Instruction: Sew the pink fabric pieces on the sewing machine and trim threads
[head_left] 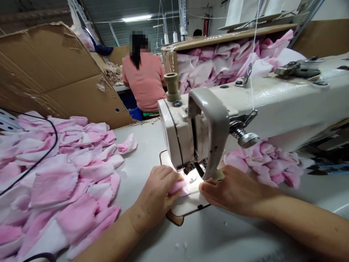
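My left hand point(163, 187) is closed on a small pink-and-white fabric piece point(178, 186) on the lit needle plate point(188, 205) of a white sewing machine point(180, 131). Just right of the needle area, my right hand point(231, 189) has its fingers bent together by the machine's grey guard point(215, 123); whatever they hold, if anything, is hidden. The needle tip is hard to make out. Behind my right hand, under the machine arm, lies a pile of pink fabric pieces point(269, 163).
A large heap of pink-and-white pieces point(65, 182) covers the left of the table, a black cable point(46, 154) across it. Cardboard point(62, 72) stands behind. A box point(170, 60) of pink cloth is beyond the machine. A person in a salmon shirt point(144, 80) sits farther back.
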